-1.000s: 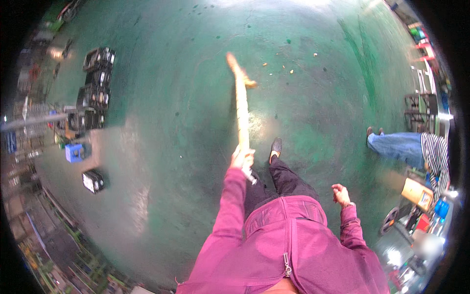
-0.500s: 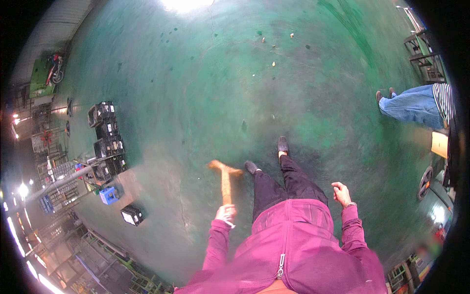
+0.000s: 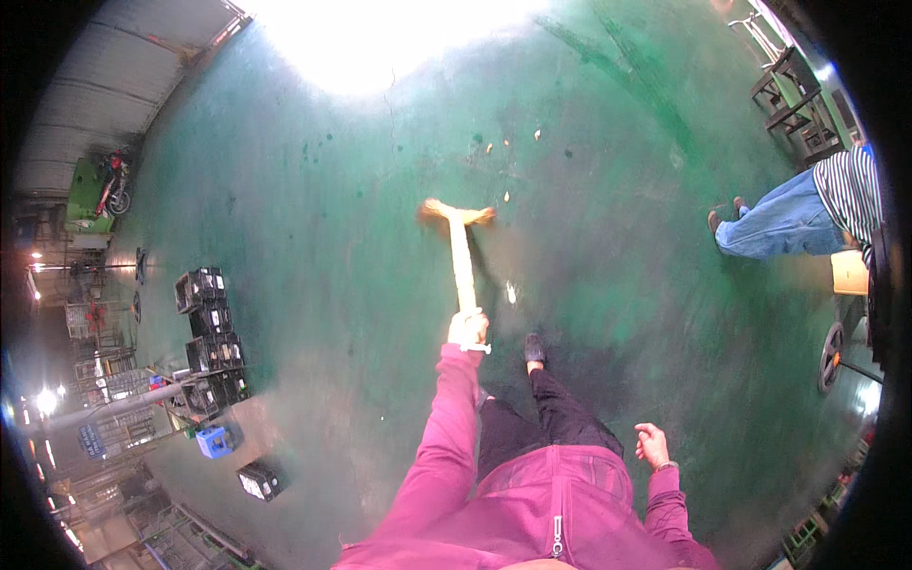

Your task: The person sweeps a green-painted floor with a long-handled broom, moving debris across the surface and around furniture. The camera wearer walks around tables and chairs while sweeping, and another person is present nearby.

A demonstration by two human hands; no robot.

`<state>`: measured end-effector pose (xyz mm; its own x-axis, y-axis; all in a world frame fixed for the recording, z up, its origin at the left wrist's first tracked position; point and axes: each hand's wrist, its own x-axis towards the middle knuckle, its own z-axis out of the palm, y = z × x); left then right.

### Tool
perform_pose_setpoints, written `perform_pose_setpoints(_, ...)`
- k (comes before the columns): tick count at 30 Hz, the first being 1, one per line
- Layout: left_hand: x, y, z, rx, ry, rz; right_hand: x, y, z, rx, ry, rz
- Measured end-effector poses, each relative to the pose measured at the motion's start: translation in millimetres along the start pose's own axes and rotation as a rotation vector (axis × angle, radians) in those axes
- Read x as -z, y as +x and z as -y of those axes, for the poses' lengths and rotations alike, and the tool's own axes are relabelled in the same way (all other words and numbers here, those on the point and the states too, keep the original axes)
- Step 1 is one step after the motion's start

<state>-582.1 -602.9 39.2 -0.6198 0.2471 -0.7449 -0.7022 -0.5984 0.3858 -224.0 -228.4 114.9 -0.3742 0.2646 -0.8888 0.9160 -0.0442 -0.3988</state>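
My left hand (image 3: 468, 329) is closed round the pale yellow handle of a straw broom (image 3: 461, 256), held out in front of me. Its brown, fanned head spreads sideways at the far end, over the green floor. A white band or strap shows at the left wrist. Lower on the right, my right hand (image 3: 652, 445) hangs beside my hip with nothing in it. Its fingers are loosely bent and partly apart. Small pale bits (image 3: 506, 197) lie scattered on the floor beyond the broom head.
Black crates (image 3: 211, 323) stand in a row at the left, near a blue box (image 3: 215, 441) and another black crate (image 3: 257, 481). A person in jeans (image 3: 779, 223) stands at the right, near a wheel (image 3: 831, 357). A motorcycle (image 3: 114, 185) is parked far left.
My left arm has reached forward and a little right, carrying the broom farther out. The scattered bits appear nearer, and my feet have shifted. My right hand is lower in view.
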Motion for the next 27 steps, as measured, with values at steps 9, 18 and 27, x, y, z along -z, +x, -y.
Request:
perform_pose_setpoints(9,-72.2,-187.4,5.3,0.256,0.805,-0.149,6.6,16.3,-36.6,0.04,0.231,-0.021)
perform_pose_setpoints(18,-116.1,-124.2,112.6,0.863,0.585,0.504,-29.6,0.0,-20.5,-0.083,0.327,-0.09)
perform_pose_setpoints(27,-122.1,-22.9,236.2,1.638,0.683,0.731,-102.7,-74.5,-49.6,-0.288,0.525,-0.306)
